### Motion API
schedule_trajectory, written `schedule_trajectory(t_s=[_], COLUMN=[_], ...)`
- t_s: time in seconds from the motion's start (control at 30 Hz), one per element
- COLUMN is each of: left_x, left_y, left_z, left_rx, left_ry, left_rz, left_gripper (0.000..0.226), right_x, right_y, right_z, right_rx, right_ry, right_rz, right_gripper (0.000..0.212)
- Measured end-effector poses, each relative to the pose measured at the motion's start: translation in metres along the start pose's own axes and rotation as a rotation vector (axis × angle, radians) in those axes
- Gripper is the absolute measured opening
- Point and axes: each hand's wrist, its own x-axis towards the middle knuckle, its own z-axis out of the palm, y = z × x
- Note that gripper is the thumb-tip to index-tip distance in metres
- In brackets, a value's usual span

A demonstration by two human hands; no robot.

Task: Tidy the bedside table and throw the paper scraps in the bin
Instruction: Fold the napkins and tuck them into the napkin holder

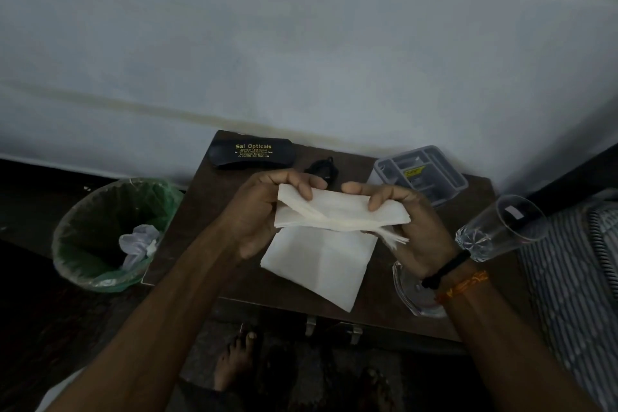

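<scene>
While both hands pinch it above the middle of the dark brown wooden bedside table (pixel 187 227), the folded stack of white paper napkins (pixel 337 214) hangs over a flat white napkin (pixel 321 264); the left hand (pixel 257 211) grasps its left end, the right hand (pixel 411 221) its right. At nine o'clock the green-lined round bin (pixel 83 244) already holds crumpled scraps. The black spectacle case (pixel 252 154), grey plastic organiser tray (pixel 423 174) and clear drinking glass (pixel 501 227) seemingly await arranging, so I judge the tidying about midway.

Single head view, steeply down, close over the bedside table (pixel 187 221)
</scene>
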Motion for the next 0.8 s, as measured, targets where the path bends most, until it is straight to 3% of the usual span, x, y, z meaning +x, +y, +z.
schedule_trajectory(t_s=[0.13,0.37,0.57,0.7,0.8], left_x=[-0.002,0.001,0.002,0.002,0.001], left_y=[0.001,-0.004,-0.004,-0.005,-0.005], left_z=[-0.001,-0.007,-0.009,-0.010,-0.011], left_rx=[-0.013,0.130,0.320,0.401,0.434], left_ry=[-0.032,-0.105,-0.107,-0.144,-0.189], left_rz=[0.045,0.189,0.293,0.335,0.359], left_gripper=[0.045,0.039,0.033,0.031,0.032], right_x=[0.000,0.000,-0.002,0.004,0.002], right_y=[-0.002,-0.005,-0.012,-0.007,-0.006], right_z=[-0.001,-0.007,-0.011,-0.013,-0.010], right_rx=[-0.023,-0.036,0.161,-0.012,-0.280], right_ry=[-0.022,0.014,0.011,0.155,0.072], right_rz=[0.015,0.052,0.102,0.169,0.220], right_gripper=[0.007,0.046,0.044,0.053,0.042])
